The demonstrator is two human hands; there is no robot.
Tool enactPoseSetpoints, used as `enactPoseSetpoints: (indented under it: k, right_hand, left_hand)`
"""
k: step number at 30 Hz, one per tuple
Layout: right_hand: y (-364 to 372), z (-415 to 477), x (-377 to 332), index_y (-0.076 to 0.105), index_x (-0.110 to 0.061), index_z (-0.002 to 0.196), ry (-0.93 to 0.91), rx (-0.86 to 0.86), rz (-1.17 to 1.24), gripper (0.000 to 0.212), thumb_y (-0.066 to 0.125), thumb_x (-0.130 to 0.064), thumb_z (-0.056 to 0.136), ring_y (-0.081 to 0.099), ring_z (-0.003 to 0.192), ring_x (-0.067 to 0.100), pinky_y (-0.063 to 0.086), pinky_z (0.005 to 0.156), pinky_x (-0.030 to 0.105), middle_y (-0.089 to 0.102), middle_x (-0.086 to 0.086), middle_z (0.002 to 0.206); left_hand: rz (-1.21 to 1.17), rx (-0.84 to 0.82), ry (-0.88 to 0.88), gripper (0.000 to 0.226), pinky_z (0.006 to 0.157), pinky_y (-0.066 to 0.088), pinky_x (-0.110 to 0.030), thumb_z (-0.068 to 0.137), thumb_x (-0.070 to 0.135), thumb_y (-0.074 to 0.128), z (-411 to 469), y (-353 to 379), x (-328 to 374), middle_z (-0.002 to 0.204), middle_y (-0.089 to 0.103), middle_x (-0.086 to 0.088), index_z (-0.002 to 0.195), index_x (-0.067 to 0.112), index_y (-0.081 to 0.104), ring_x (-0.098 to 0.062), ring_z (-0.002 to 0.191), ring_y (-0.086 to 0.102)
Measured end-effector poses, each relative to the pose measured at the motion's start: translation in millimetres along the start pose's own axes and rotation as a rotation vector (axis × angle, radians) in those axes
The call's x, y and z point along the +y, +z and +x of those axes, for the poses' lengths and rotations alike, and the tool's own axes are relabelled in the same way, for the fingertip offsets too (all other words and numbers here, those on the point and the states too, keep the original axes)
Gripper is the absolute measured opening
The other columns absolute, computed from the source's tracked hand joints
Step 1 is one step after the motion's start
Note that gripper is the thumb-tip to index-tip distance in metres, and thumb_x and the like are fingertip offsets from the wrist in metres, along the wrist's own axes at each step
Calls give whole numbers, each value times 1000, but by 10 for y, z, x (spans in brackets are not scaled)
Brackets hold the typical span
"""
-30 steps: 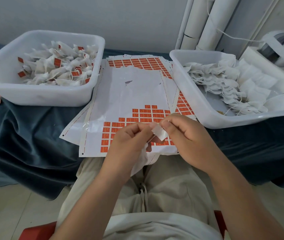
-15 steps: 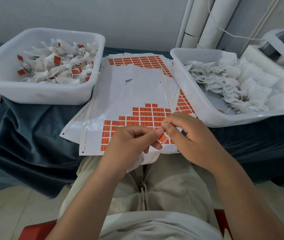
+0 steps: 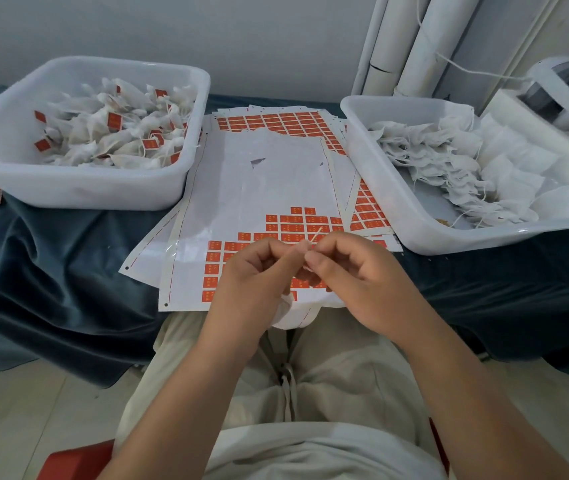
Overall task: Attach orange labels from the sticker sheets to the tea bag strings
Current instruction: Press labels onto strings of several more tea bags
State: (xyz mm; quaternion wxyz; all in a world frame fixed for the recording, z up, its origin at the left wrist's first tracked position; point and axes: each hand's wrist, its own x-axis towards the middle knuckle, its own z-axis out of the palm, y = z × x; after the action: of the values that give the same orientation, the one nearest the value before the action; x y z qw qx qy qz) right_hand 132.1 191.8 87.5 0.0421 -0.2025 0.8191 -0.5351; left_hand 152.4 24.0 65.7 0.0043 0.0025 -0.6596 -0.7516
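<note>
Where our hands meet: over the near edge of the top sticker sheet (image 3: 259, 188), fingertip to fingertip.
Left hand (image 3: 252, 271): thumb and forefinger pinch an orange label (image 3: 315, 234); the other fingers are curled.
Right hand (image 3: 356, 271): thumb and forefinger pinch the same label from the other side.
Label: we see it edge-on, a thin sliver poking up between our fingertips; we cannot make out the string.
Tea bag (image 3: 286, 306): white, hanging under our left hand, mostly hidden.
Sheets: fanned on a dark blue cloth (image 3: 51, 271) between two white tubs.
Left tub (image 3: 78, 192): bags with orange labels.
Right tub (image 3: 397, 202): plain white bags, strings loose.
</note>
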Motion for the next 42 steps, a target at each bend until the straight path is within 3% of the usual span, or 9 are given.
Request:
enactPoseSetpoints:
  k: [2, 10, 13, 17, 20, 29, 33, 37, 42]
  right_hand:
    - [-10, -5, -3, 70, -29, 93, -2, 0, 11, 17, 60, -29, 107, 73, 90, 7, 53, 76, 12, 75, -15, 90]
    - [-39, -1, 68, 66, -25, 93, 52, -53, -139, 21, 53, -31, 110, 71, 81, 11, 58, 74, 21, 72, -9, 82]
    - [-58, 12, 82, 63, -27, 93, 61, -96, -182, 23, 49, -28, 111, 70, 85, 8, 54, 75, 16, 72, -11, 86]
    - [-66, 25, 121, 67, -31, 97, 75, -46, -186, 24, 48, -25, 110, 70, 89, 9, 56, 82, 28, 72, -11, 90]
    - [-72, 29, 126, 69, -36, 102, 80, 70, -120, 24, 48, -47, 104, 71, 91, 4, 54, 82, 27, 72, -13, 90]
    - [71, 12, 178, 67, -43, 90, 8, -67, -321, 42, 38, -72, 99, 69, 87, -1, 51, 67, 15, 71, -24, 90]
    - [103, 17, 211, 66, -45, 93, 0, -108, -361, 45, 33, -75, 97, 68, 89, -2, 51, 72, 13, 69, -29, 94]
    - [50, 12, 193, 68, -43, 96, -10, -111, -383, 47, 33, -74, 97, 66, 96, -7, 47, 77, 7, 67, -35, 99]
    - [-69, 13, 120, 63, -33, 83, 27, -3, -314, 44, 33, -61, 100, 67, 83, 1, 47, 72, 11, 68, -22, 83]
  left_hand:
    - [-20, -20, -39, 28, 72, 49, -25, 101, 43, 65, 1, -11, 5, 75, 74, 9, 79, 30, 79, 0, 64, 62]
    - [34, -50, 7, 15, 65, 50, -11, 98, 31, 71, 41, -63, -30, 77, 73, 14, 87, 33, 80, 3, 65, 63]
    - [128, 27, 18, 12, 68, 54, -14, 96, 37, 71, 43, -56, -53, 81, 76, 15, 87, 39, 79, 0, 73, 69]
    - [184, 200, 15, 14, 61, 54, -12, 99, 31, 71, 69, -121, -12, 79, 78, 10, 90, 24, 78, -3, 71, 74]
    - [194, 315, 16, 13, 58, 53, -11, 99, 33, 70, 196, -320, 180, 80, 77, 11, 90, 25, 77, -2, 68, 73]
    - [85, 518, 412, 19, 62, 52, -24, 100, 16, 62, 1377, -1258, 1444, 73, 71, -1, 84, 17, 73, -11, 63, 57]
    - [350, 398, 196, 17, 97, 61, -39, 101, 20, 64, 1889, -1685, 1610, 108, 79, -10, 93, 17, 79, -11, 87, 65]
    - [526, 368, 12, 19, 98, 60, -47, 97, 27, 65, 1907, -1851, 1353, 113, 79, -4, 100, 15, 80, -12, 107, 73]
    - [398, 499, 179, 26, 83, 58, -35, 93, 44, 59, 1414, -1529, 1063, 90, 81, 10, 91, 33, 82, -6, 86, 75]
